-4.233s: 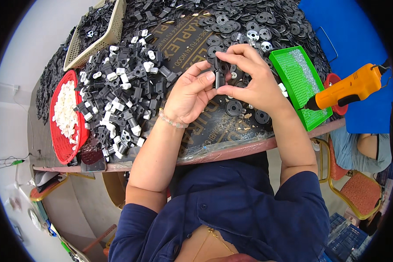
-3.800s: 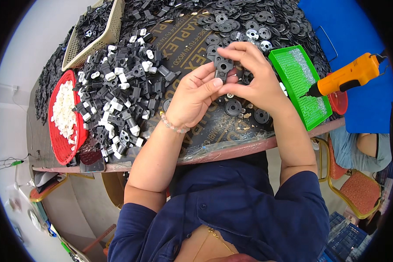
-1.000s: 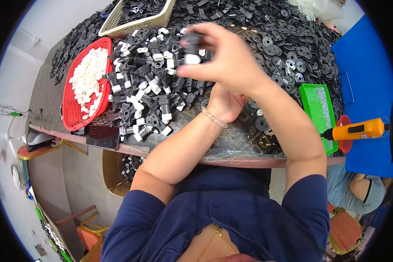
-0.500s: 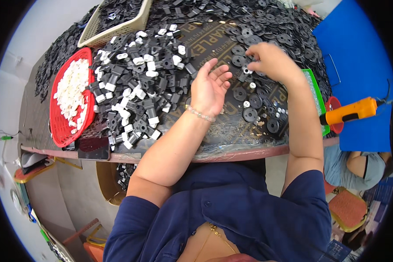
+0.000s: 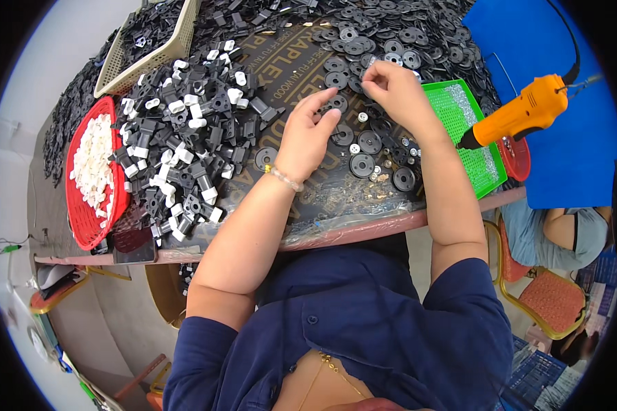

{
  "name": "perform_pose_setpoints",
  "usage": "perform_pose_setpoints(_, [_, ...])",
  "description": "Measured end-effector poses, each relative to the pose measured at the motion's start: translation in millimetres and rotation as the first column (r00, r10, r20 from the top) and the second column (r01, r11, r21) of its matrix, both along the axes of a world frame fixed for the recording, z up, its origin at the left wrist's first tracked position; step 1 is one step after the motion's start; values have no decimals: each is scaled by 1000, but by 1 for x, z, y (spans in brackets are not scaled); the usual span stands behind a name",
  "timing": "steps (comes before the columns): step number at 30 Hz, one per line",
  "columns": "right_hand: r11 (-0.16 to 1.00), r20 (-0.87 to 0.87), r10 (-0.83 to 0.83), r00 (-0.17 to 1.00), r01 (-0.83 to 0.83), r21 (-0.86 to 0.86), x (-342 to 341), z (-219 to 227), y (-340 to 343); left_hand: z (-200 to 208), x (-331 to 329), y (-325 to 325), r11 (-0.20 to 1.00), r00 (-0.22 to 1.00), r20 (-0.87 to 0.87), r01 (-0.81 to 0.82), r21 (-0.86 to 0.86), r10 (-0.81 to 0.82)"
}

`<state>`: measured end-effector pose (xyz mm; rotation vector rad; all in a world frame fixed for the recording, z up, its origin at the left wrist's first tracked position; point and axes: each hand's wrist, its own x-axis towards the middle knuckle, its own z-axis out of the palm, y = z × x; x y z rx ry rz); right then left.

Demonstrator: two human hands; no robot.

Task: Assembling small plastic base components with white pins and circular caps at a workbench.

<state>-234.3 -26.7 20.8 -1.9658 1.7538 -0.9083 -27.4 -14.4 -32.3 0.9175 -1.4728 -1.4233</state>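
My left hand (image 5: 304, 140), with a beaded bracelet at its wrist, is over the middle of the table. Its thumb and index finger lie around the edge of a round black disc (image 5: 338, 103) with a centre hole. My right hand (image 5: 396, 92) is just right of it, closed with thumb and fingertips pinched together; what it holds, if anything, is too small to make out. Loose black discs (image 5: 362, 165) lie below the hands, among small silver round parts (image 5: 363, 117). More discs are heaped beyond the fingers.
Black parts with white ends (image 5: 185, 157) are piled at left, beside a red basket (image 5: 82, 229) of white pieces and a beige basket (image 5: 147, 65). At right, an orange electric screwdriver (image 5: 521, 113) hangs over a green tray (image 5: 452, 113) and a red bowl (image 5: 517, 164). A person (image 5: 552, 236) sits nearby.
My left hand has turned from palm-up and empty to closing around a disc. My right hand has drawn its fingers into a pinch. The whole view has shifted, showing more of the green tray.
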Motion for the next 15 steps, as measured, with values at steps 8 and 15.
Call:
perform_pose_setpoints(8, [994,-258,84,963,-63,90,-22,-5,19,0,1,1,982,994,61,-82,-170,94])
perform_pose_setpoints(15, [977,-136,-17,991,45,207,-34,6,15,16,1,4,994,981,-160,-113,-17,108])
